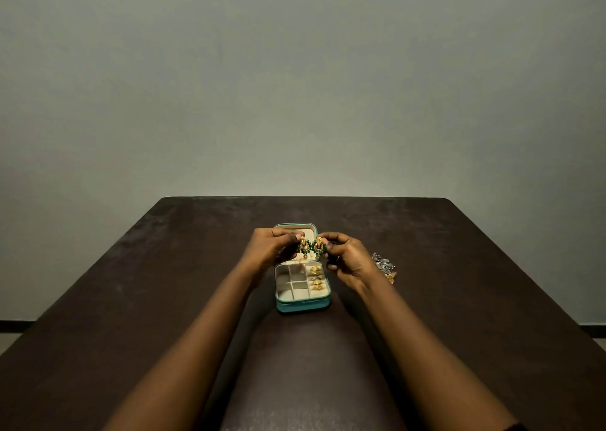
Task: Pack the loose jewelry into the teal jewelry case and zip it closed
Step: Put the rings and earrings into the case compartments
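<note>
The teal jewelry case lies open in the middle of the table, its lid propped up at the back. Its cream tray has several compartments; gold rings fill the right-hand slots. Just above the tray, in front of the lid, I hold a pair of gold and green earrings. My left hand pinches the left earring. My right hand pinches the right earring. The two earrings hang side by side, nearly touching.
A small heap of silver jewelry and a gold piece lie on the dark brown table, just right of my right hand. A plain grey wall stands behind the table's far edge.
</note>
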